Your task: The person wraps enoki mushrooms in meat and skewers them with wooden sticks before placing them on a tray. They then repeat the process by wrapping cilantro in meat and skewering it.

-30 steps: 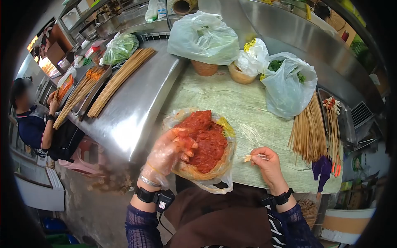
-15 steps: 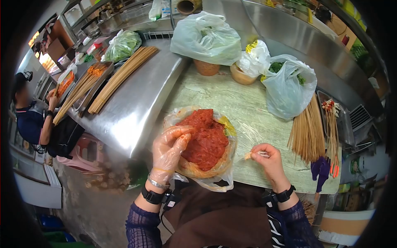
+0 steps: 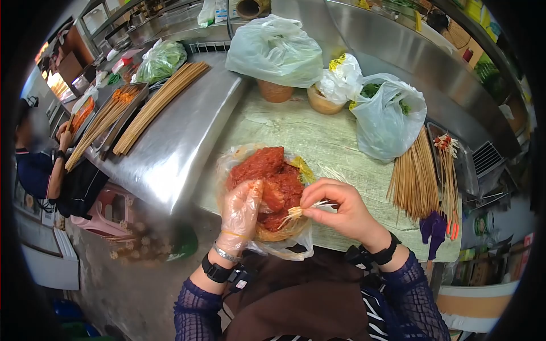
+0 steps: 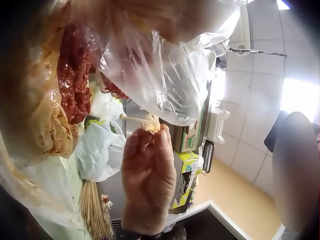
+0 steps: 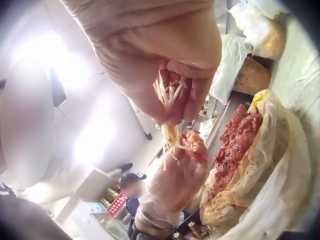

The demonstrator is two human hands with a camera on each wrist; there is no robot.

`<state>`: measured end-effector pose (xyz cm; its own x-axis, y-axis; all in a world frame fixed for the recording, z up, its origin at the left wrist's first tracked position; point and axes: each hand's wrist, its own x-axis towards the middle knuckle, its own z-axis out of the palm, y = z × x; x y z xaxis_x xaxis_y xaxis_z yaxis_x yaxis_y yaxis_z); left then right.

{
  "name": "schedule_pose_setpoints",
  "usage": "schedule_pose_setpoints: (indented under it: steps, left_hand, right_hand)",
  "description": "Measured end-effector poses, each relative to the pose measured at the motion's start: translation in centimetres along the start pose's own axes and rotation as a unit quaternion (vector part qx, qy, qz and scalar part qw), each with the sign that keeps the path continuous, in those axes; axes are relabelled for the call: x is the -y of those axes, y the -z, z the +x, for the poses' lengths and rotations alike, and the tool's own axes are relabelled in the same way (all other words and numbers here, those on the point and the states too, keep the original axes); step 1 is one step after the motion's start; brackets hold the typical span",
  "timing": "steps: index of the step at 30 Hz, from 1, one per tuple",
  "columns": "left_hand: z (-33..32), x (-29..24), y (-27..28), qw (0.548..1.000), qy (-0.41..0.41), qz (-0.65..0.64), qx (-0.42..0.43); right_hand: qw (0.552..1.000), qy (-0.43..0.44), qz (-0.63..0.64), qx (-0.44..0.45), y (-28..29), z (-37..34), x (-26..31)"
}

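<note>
My left hand (image 3: 238, 213), in a clear plastic glove, is over the near left part of a bag-lined bowl (image 3: 220, 166) heaped with red marinated meat (image 3: 256, 162). Its fingertips pinch a slice of that meat (image 5: 192, 145), seen best in the right wrist view. My bare right hand (image 3: 344, 210) has come in close on the right, above the bowl's near right rim. Between thumb and fingers it pinches a small bunch of enoki mushrooms (image 5: 171, 132), stems pointing both ways. The bunch and the meat slice almost meet in the right wrist view. Loose enoki strands (image 3: 333, 173) lie on the table behind.
Plastic bags of greens (image 3: 278, 51) (image 3: 392, 116) stand at the back. Skewers (image 3: 415, 182) lie right, beside a purple glove (image 3: 433, 233) and orange-handled scissors (image 3: 453, 229). More skewers (image 3: 162, 108) lie on the steel counter (image 3: 170, 153) at left, where another person (image 3: 37, 170) works.
My right hand has moved left with the enoki bunch, from over the table to the bowl. My left hand drew back from the heap and now holds a meat slice at the bowl's near side.
</note>
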<state>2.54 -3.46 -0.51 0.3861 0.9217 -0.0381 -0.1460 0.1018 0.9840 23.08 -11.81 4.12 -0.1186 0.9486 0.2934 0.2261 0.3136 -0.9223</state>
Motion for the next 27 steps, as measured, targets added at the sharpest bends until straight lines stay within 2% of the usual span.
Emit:
schedule_pose_setpoints:
  steps: [2,5,8,12,15,22,24,27]
  left_hand:
    - [-0.1,0.1,-0.2,0.996,0.035,-0.078,-0.004]
    - [-0.3,-0.2,-0.5,1.0,0.002,0.016,0.021]
    - [-0.7,0.0,-0.6,0.988,0.049,-0.133,0.057]
    - [-1.4,-0.2,-1.0,0.979,0.072,-0.168,0.09]
    - [-1.8,-1.3,-0.8,0.982,0.099,-0.109,0.119]
    - [-1.8,-1.1,-0.9,0.986,0.094,-0.072,0.115]
    - [-1.8,-1.1,-1.1,0.99,0.091,-0.048,0.097]
    - [-1.2,0.3,-0.4,0.997,-0.001,0.03,0.077]
  right_hand:
    - [1.0,0.005,-0.008,0.005,-0.1,0.2,0.2]
    - [0.999,0.023,-0.024,0.007,-0.2,0.6,0.4]
    - [0.996,0.063,-0.069,0.007,-0.9,1.2,0.3]
    - [0.987,0.092,-0.131,-0.001,-1.6,1.8,-0.1]
    - [0.979,0.118,-0.165,-0.008,-1.5,2.1,-0.2]
    - [0.963,0.144,-0.226,-0.02,-0.9,1.8,-0.2]
    - [0.971,0.122,-0.194,-0.074,-0.2,1.1,-0.3]
    - [0.972,0.062,-0.17,-0.149,2.7,-0.4,-1.4]
